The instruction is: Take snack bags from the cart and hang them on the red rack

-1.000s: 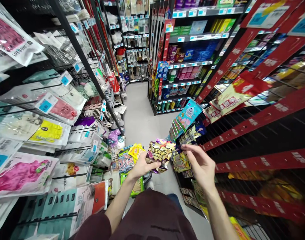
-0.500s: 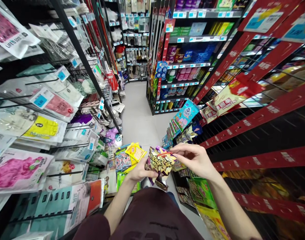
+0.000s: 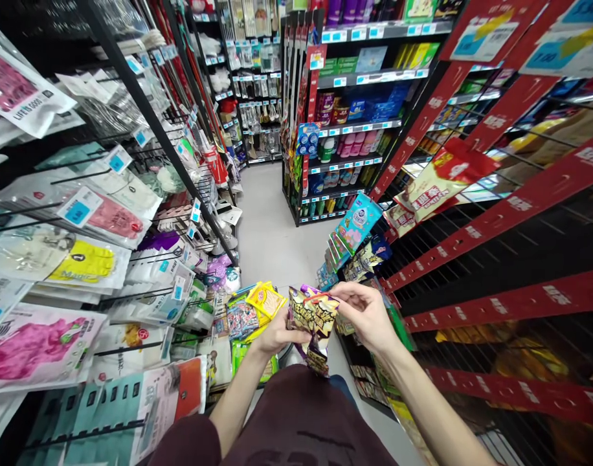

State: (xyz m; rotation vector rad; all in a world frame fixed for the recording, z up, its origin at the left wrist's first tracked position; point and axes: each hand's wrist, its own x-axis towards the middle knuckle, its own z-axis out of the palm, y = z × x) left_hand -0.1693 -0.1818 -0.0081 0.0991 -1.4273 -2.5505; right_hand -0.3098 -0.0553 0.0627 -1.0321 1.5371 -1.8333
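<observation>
Several small snack packets [image 3: 312, 320], gold and dark purple, are bunched in front of my torso. My left hand [image 3: 276, 333] grips them from the left, its thumb lying across their front. A thin red-orange strip [image 3: 318, 298] runs across their upper part. At the upper right corner of the bunch, my right hand [image 3: 364, 314] is closed in a pinch by the end of this strip; its fingers partly hide what they hold. Just beyond my left hand lie yellow packets [image 3: 266, 299], a patterned multicoloured packet [image 3: 242, 317] and green packets [image 3: 241, 356].
Bagged gloves [image 3: 90, 259] hang on hooks along the left rack. On the right stands a wire rack with red label strips [image 3: 495, 307], holding red-and-cream bags [image 3: 437, 178]. Blue bags [image 3: 358, 220] hang beyond my right hand. The grey aisle floor [image 3: 265, 220] runs ahead, past stocked shelves [image 3: 359, 126].
The lower packets in the bunch have swung and now hang straighter below my left hand. My right hand has shifted slightly left and stays at the packets' upper corner. The view has shifted slightly.
</observation>
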